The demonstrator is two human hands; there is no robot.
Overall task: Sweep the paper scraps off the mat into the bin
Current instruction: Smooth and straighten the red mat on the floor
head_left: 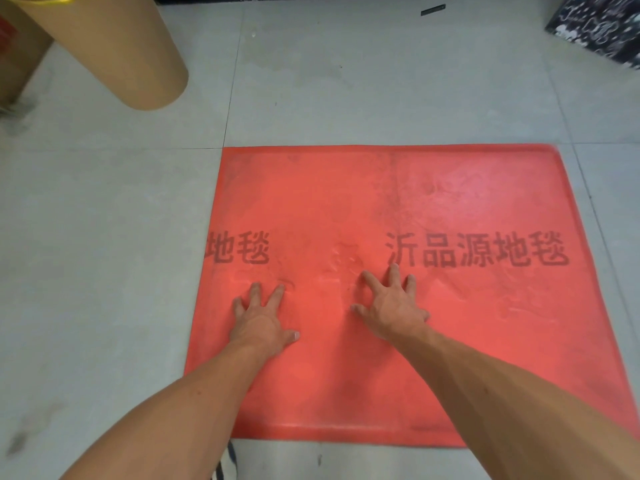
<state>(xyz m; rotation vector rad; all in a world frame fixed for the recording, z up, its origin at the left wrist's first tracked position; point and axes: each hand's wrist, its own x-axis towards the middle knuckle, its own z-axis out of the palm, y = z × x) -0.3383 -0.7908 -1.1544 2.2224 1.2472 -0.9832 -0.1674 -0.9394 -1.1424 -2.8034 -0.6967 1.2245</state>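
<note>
Red mat (398,202) lies flat on the floor under both hands: left hand (261,323) and right hand (393,308) are splayed, pressing nothing else. No scraps or bin show; scraps would likely be light, best brushed with flat palms.

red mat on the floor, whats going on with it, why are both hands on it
A person is leaning over a red mat that lies flat on the grey tiled floor. The left hand and the right hand both press on its near middle, palms down, fingers spread, holding nothing. No paper scraps show on the mat, and no bin is clearly in view. A large brown cardboard tube stands beyond the mat's far left corner.
</note>
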